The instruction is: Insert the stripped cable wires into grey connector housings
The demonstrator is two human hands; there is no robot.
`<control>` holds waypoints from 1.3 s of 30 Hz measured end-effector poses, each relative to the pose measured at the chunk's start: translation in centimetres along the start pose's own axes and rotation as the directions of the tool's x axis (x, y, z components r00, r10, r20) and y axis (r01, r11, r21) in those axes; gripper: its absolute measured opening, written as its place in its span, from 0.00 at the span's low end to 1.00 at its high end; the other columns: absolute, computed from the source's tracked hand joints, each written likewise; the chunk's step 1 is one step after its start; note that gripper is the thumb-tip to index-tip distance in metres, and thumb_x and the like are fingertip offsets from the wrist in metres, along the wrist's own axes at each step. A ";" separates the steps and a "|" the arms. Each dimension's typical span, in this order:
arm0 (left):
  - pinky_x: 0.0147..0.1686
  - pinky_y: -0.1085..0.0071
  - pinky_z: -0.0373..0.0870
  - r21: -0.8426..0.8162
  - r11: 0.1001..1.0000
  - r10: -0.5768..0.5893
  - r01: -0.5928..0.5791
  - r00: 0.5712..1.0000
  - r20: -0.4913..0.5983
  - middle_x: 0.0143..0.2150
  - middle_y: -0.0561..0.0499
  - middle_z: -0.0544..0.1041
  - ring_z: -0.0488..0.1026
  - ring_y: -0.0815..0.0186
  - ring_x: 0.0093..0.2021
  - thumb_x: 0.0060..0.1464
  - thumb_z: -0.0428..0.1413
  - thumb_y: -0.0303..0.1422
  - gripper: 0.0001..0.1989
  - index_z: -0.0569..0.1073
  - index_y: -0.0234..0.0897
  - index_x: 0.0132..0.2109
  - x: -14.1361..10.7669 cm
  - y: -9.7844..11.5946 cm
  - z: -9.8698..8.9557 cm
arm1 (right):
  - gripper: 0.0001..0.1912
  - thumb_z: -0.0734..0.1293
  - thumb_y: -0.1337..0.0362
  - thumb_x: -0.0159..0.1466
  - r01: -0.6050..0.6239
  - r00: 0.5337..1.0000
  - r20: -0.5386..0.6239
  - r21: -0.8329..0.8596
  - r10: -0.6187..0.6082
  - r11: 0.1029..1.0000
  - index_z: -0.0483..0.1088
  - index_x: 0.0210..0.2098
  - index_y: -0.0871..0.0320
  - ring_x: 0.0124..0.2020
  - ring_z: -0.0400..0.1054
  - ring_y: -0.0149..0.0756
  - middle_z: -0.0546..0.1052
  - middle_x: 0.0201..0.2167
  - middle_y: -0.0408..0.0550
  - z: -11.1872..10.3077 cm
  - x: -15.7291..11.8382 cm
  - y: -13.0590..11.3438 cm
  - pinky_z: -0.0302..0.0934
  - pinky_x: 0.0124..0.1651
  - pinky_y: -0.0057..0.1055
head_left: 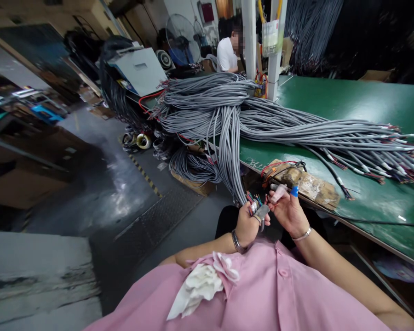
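Taking the two hands as the centre of the dial, a coil of cable (196, 168) lies low at ten o'clock, below table height and probably kept there to leave the work surface free. At eleven, a heap of cables (207, 96) is piled in layers, its weight likely anchoring the lengths draped over it. From it a hanging bundle of grey cables (230, 147) runs over the table edge towards the left hand (247, 225), an arrangement that seems to bring the ends within easy reach. That hand is wrapped firmly round the bundle's end, so the coloured wires (258, 200) splay upward and stay accessible. The right hand (291, 218) faces it at three o'clock, fingertips beside the bare ends; whether they pinch a wire, I cannot tell. Its thumb wears a blue cover (294, 191), presumably to spare the skin. Near the table's edge at one to two o'clock, a wooden block (317, 191) sits close by, perhaps for convenience. Towards two o'clock, white-banded cable ends (396, 161) fan across the green table (345, 103), apparently spread so each can be picked out.
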State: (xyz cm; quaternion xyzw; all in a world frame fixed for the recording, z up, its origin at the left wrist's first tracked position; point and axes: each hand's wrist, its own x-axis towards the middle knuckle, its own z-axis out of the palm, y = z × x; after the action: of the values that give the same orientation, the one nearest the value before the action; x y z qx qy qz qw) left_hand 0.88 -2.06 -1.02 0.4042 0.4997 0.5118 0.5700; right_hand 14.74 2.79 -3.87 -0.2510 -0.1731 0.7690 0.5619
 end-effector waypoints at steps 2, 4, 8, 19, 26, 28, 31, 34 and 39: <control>0.19 0.76 0.66 -0.016 1.000 0.004 -0.003 1.000 0.024 0.22 0.51 0.74 0.72 0.70 0.19 0.50 0.59 0.46 0.19 0.68 0.33 0.31 -0.2 0.1 -0.2 | 0.26 0.63 0.39 0.57 -0.027 0.999 0.024 -0.025 0.028 0.999 0.75 0.36 0.54 0.31 0.70 0.32 0.78 0.35 0.45 -0.3 -0.3 -0.3 0.66 0.33 0.28; 0.19 0.76 0.66 -0.032 0.999 0.003 -0.002 0.999 0.039 0.21 0.51 0.74 0.72 0.69 0.20 0.49 0.60 0.45 0.18 0.68 0.33 0.31 -0.3 0.1 -0.5 | 0.26 0.62 0.40 0.59 -0.060 0.997 0.041 -0.057 0.062 0.997 0.75 0.38 0.55 0.31 0.69 0.31 0.78 0.35 0.46 -0.4 -0.6 -0.7 0.66 0.33 0.27; 0.19 0.76 0.66 -0.033 0.999 0.022 -0.022 1.000 0.005 0.20 0.53 0.73 0.71 0.69 0.19 0.47 0.62 0.43 0.17 0.69 0.33 0.32 -0.3 0.3 -0.8 | 0.19 0.65 0.46 0.60 -0.066 0.997 0.032 -0.148 0.072 0.987 0.75 0.36 0.55 0.30 0.68 0.31 0.77 0.33 0.46 0.0 -1.1 -1.6 0.64 0.31 0.26; 0.20 0.76 0.68 -0.034 0.991 0.127 -0.130 0.989 -0.075 0.20 0.54 0.72 0.70 0.71 0.19 0.47 0.62 0.42 0.16 0.68 0.34 0.29 0.9 0.6 0.3 | 0.19 0.64 0.46 0.61 0.080 0.992 -0.060 -0.359 -0.108 0.930 0.75 0.33 0.56 0.26 0.63 0.29 0.73 0.27 0.45 0.9 -1.3 -1.5 0.61 0.28 0.27; 0.19 0.77 0.67 0.038 0.992 0.126 -0.124 0.990 -0.066 0.20 0.53 0.73 0.70 0.71 0.18 0.46 0.63 0.43 0.17 0.68 0.34 0.28 0.6 1.4 0.4 | 0.23 0.64 0.41 0.58 0.152 0.972 -0.093 -0.456 -0.217 0.877 0.75 0.30 0.55 0.28 0.68 0.33 0.77 0.30 0.46 0.0 -0.3 -0.4 0.64 0.32 0.31; 0.19 0.77 0.67 0.045 0.992 0.118 -0.115 0.991 -0.069 0.20 0.53 0.73 0.70 0.72 0.19 0.45 0.63 0.43 0.17 0.68 0.34 0.28 0.6 1.5 0.4 | 0.21 0.68 0.42 0.55 0.081 0.989 -0.094 -0.298 -0.114 0.951 0.75 0.33 0.54 0.30 0.70 0.33 0.78 0.33 0.46 0.3 -0.1 -0.3 0.66 0.33 0.30; 0.19 0.77 0.66 0.060 0.992 0.117 -0.114 0.991 -0.062 0.20 0.54 0.73 0.69 0.72 0.18 0.45 0.63 0.43 0.17 0.69 0.34 0.28 0.6 1.4 0.4 | 0.20 0.72 0.46 0.53 0.080 0.988 -0.121 -0.157 -0.100 0.984 0.75 0.33 0.55 0.30 0.70 0.32 0.78 0.31 0.45 1.0 0.2 -0.2 0.67 0.33 0.28; 0.19 0.77 0.66 0.071 0.991 0.122 -0.117 0.991 -0.060 0.19 0.55 0.72 0.69 0.72 0.18 0.45 0.63 0.43 0.17 0.68 0.35 0.29 0.6 1.1 0.4 | 0.18 0.72 0.47 0.53 0.105 0.980 -0.158 -0.125 -0.124 0.987 0.75 0.32 0.56 0.30 0.70 0.32 0.77 0.28 0.45 1.5 0.3 -0.1 0.67 0.31 0.27; 0.18 0.77 0.65 0.078 0.992 0.105 -0.100 0.993 -0.058 0.19 0.55 0.72 0.69 0.72 0.18 0.44 0.64 0.43 0.17 0.68 0.34 0.28 0.3 1.0 0.2 | 0.19 0.70 0.45 0.55 0.062 0.991 -0.110 -0.082 -0.071 0.995 0.74 0.33 0.55 0.31 0.70 0.32 0.77 0.31 0.44 1.3 -0.1 0.1 0.66 0.32 0.27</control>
State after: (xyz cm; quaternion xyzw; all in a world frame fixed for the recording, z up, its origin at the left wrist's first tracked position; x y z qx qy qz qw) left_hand 0.88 -1.61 -0.04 0.4346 0.5145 0.5336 0.5116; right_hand 13.91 2.72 -2.85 -0.3100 -0.1795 0.7271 0.5857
